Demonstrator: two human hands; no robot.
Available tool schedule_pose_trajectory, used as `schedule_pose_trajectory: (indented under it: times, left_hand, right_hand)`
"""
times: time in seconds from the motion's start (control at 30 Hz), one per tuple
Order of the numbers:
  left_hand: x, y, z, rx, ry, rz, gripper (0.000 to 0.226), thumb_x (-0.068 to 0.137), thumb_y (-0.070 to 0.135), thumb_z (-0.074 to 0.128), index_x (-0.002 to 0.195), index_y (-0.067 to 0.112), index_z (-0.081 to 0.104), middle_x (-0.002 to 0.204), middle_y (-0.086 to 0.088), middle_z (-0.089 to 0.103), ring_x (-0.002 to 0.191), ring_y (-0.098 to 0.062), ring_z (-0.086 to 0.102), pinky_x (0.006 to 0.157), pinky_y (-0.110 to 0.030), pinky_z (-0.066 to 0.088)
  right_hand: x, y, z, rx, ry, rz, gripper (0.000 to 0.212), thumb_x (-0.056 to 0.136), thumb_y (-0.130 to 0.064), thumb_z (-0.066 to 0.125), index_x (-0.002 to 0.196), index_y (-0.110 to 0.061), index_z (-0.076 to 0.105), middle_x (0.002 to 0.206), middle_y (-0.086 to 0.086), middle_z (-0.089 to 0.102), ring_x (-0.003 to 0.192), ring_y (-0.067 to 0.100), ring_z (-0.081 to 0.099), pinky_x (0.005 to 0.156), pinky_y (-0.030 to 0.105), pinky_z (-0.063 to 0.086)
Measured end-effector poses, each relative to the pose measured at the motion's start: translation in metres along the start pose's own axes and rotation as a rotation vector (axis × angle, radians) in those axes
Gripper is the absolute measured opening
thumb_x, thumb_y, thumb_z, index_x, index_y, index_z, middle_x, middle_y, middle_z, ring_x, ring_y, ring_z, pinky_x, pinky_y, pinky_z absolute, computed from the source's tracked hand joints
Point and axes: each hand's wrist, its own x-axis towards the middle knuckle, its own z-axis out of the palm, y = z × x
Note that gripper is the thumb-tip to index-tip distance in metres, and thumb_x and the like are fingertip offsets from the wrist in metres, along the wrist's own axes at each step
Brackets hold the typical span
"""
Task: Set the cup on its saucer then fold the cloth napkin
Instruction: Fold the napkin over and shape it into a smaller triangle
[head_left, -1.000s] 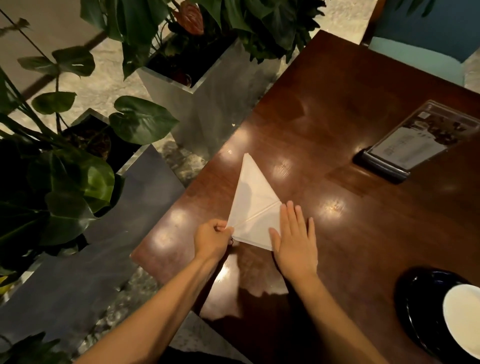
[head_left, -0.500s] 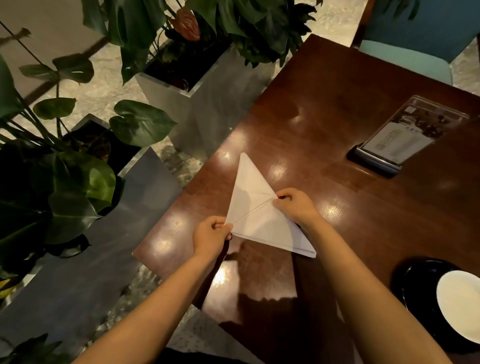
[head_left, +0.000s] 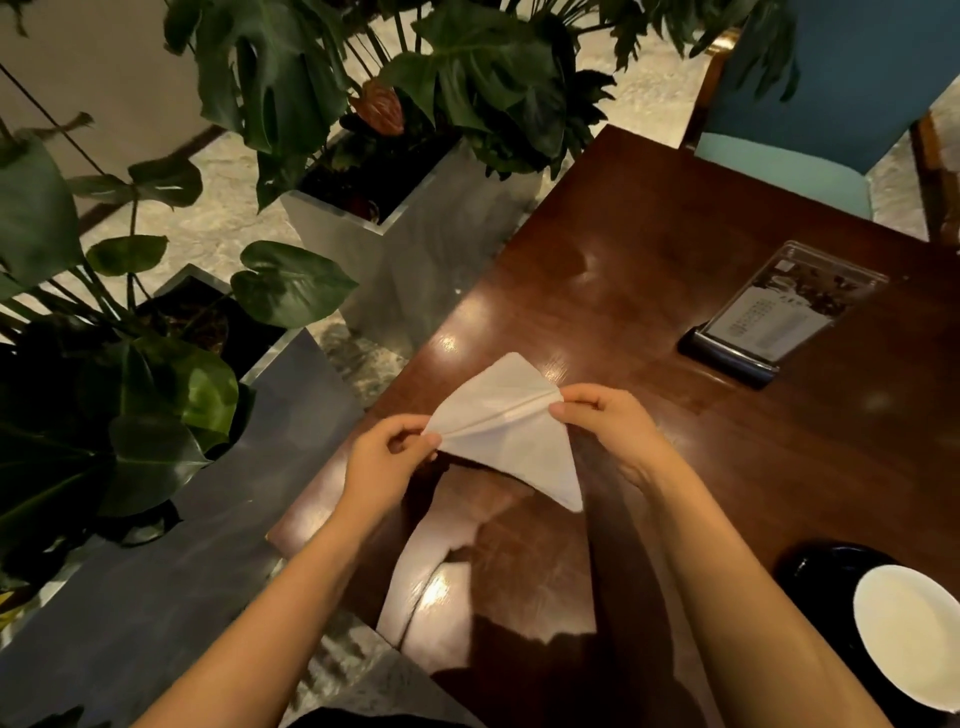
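Note:
The white cloth napkin is folded into a triangle and held up off the dark wooden table. A crease runs across it between my hands. My left hand pinches its left corner. My right hand pinches the right end of the crease. The napkin's lower point hangs down to the right. At the bottom right a white cup sits on a black saucer; both are cut off by the frame edge.
A clear menu stand on a black base stands at the right of the table. Metal planters with large-leaved plants line the table's left side. A blue chair stands at the far end.
My right hand went from pressing flat on the napkin to pinching the crease. Both hands have lifted the napkin, and its far point is tipping over.

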Motion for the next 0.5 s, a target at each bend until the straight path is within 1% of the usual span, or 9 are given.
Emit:
schedule_pose_trajectory:
  times: [0.07, 0.13, 0.2, 0.23, 0.3, 0.33, 0.4, 0.47, 0.5]
  left_hand:
    - [0.0, 0.018, -0.001, -0.007, 0.002, 0.091, 0.012, 0.081, 0.007, 0.068, 0.092, 0.011, 0.07, 0.085, -0.013, 0.07, 0.076, -0.018, 0.065, 0.077, -0.03, 0.052]
    - [-0.001, 0.033, 0.001, 0.004, 0.007, 0.178, 0.011, 0.08, 0.007, 0.069, 0.089, 0.014, 0.069, 0.086, -0.006, 0.071, 0.078, -0.013, 0.064, 0.075, -0.022, 0.052]
    - [-0.003, 0.047, 0.004, 0.026, 0.004, 0.241, 0.011, 0.08, 0.006, 0.069, 0.089, 0.013, 0.069, 0.086, -0.003, 0.07, 0.076, -0.01, 0.063, 0.072, -0.015, 0.05]
    - [-0.004, 0.052, 0.004, 0.025, -0.002, 0.262, 0.011, 0.08, 0.005, 0.069, 0.09, 0.011, 0.069, 0.087, -0.004, 0.07, 0.076, -0.009, 0.062, 0.071, -0.014, 0.05]
    - [-0.005, 0.058, 0.003, -0.011, -0.028, 0.264, 0.012, 0.081, 0.005, 0.067, 0.092, 0.01, 0.068, 0.087, -0.006, 0.07, 0.077, -0.011, 0.062, 0.073, -0.017, 0.051]
    - [-0.005, 0.061, 0.002, -0.039, -0.048, 0.249, 0.013, 0.081, 0.005, 0.067, 0.094, 0.01, 0.068, 0.088, -0.007, 0.069, 0.078, -0.012, 0.062, 0.073, -0.019, 0.052]
    - [-0.004, 0.064, 0.001, -0.115, -0.101, 0.202, 0.019, 0.082, 0.003, 0.065, 0.1, 0.007, 0.066, 0.091, -0.008, 0.068, 0.079, -0.015, 0.061, 0.074, -0.02, 0.053]
    - [-0.005, 0.067, 0.001, -0.205, -0.154, 0.154, 0.025, 0.083, -0.002, 0.061, 0.107, 0.003, 0.062, 0.091, -0.009, 0.065, 0.077, -0.015, 0.061, 0.071, -0.019, 0.053]
    - [-0.006, 0.068, 0.002, -0.236, -0.172, 0.141, 0.027, 0.083, -0.003, 0.06, 0.11, 0.003, 0.061, 0.09, -0.008, 0.064, 0.074, -0.013, 0.06, 0.069, -0.018, 0.053]
  right_hand:
    - [-0.004, -0.01, -0.003, -0.077, 0.054, -0.142, 0.01, 0.083, -0.008, 0.067, 0.085, -0.016, 0.072, 0.091, -0.004, 0.069, 0.088, 0.013, 0.064, 0.083, 0.029, 0.05]
    - [-0.007, -0.019, -0.006, -0.207, 0.13, -0.321, 0.01, 0.083, -0.008, 0.067, 0.082, -0.017, 0.071, 0.1, -0.011, 0.061, 0.101, 0.014, 0.058, 0.091, 0.032, 0.046]
    - [-0.009, -0.024, -0.011, -0.295, 0.182, -0.426, 0.002, 0.083, -0.012, 0.068, 0.082, -0.013, 0.069, 0.115, -0.015, 0.054, 0.119, 0.014, 0.048, 0.101, 0.034, 0.039]
    - [-0.01, -0.027, -0.014, -0.317, 0.181, -0.457, 0.003, 0.082, -0.015, 0.068, 0.082, -0.012, 0.068, 0.122, -0.016, 0.05, 0.125, 0.014, 0.042, 0.104, 0.034, 0.034]
    - [-0.015, -0.031, -0.02, -0.294, 0.117, -0.487, 0.01, 0.079, -0.023, 0.069, 0.079, -0.014, 0.064, 0.135, -0.019, 0.044, 0.133, 0.007, 0.034, 0.106, 0.029, 0.027]
    - [-0.018, -0.033, -0.021, -0.258, 0.072, -0.485, 0.014, 0.076, -0.028, 0.068, 0.076, -0.016, 0.062, 0.138, -0.02, 0.044, 0.133, 0.004, 0.034, 0.105, 0.026, 0.027]
    - [-0.025, -0.037, -0.021, -0.145, -0.001, -0.454, 0.02, 0.071, -0.032, 0.067, 0.07, -0.015, 0.056, 0.134, -0.016, 0.053, 0.126, 0.001, 0.045, 0.1, 0.024, 0.035]
    - [-0.029, -0.037, -0.019, -0.043, -0.009, -0.422, 0.024, 0.07, -0.03, 0.065, 0.07, -0.01, 0.052, 0.109, -0.014, 0.068, 0.103, 0.0, 0.06, 0.084, 0.018, 0.045]
    - [-0.03, -0.036, -0.018, -0.026, 0.009, -0.417, 0.024, 0.072, -0.028, 0.065, 0.071, -0.008, 0.052, 0.093, -0.014, 0.07, 0.087, -0.001, 0.062, 0.074, 0.013, 0.045]
